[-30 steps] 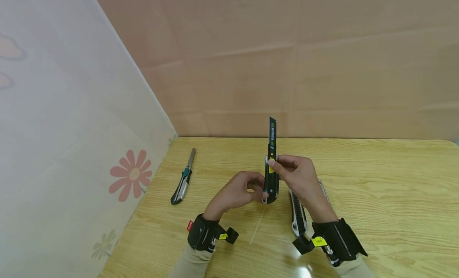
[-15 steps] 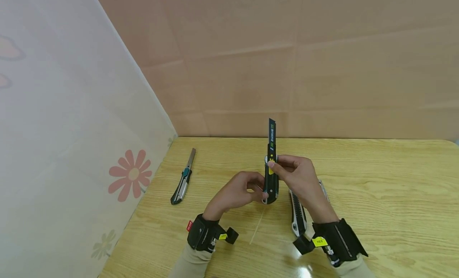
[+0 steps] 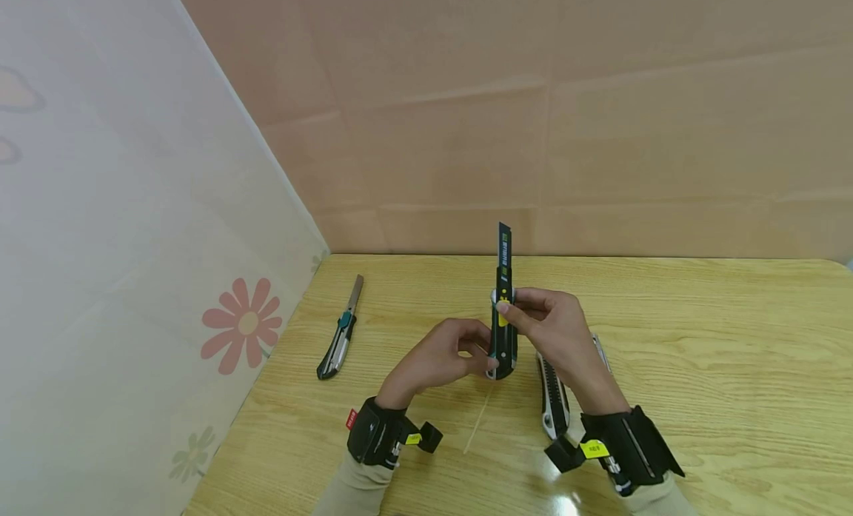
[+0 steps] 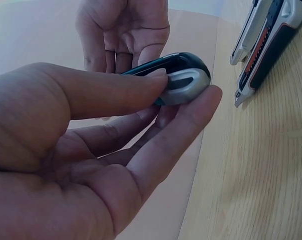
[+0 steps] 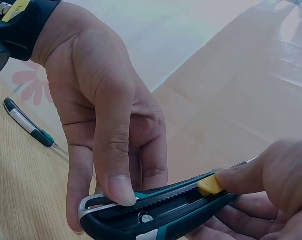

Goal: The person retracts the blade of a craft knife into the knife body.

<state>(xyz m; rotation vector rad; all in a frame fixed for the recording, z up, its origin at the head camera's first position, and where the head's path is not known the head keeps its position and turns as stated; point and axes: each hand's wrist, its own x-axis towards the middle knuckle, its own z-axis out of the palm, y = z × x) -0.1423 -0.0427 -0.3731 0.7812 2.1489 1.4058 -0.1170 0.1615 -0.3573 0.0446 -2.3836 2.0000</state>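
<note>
Both hands hold a black and teal utility knife (image 3: 504, 346) upright above the table, its dark blade pointing up and well out of the handle. My left hand (image 3: 443, 357) pinches the silver-rimmed butt end between thumb and fingers, as the left wrist view shows. Higher up, my right hand (image 3: 556, 327) grips the handle from the right. Its thumb presses the yellow slider (image 5: 210, 185), seen close in the right wrist view. The blade is mostly out of sight in both wrist views.
On the table (image 3: 733, 353) at the left lies a teal and silver utility knife (image 3: 340, 346), its blade exposed. Under my right arm lie a black and silver utility knife (image 3: 554, 401) and another partly hidden silver one (image 3: 602, 352). A cloth wall (image 3: 600, 131) stands behind the table.
The blade tip and the right thumb on the slider have moved slightly down. The left hand stays at the butt end, almost still.
</note>
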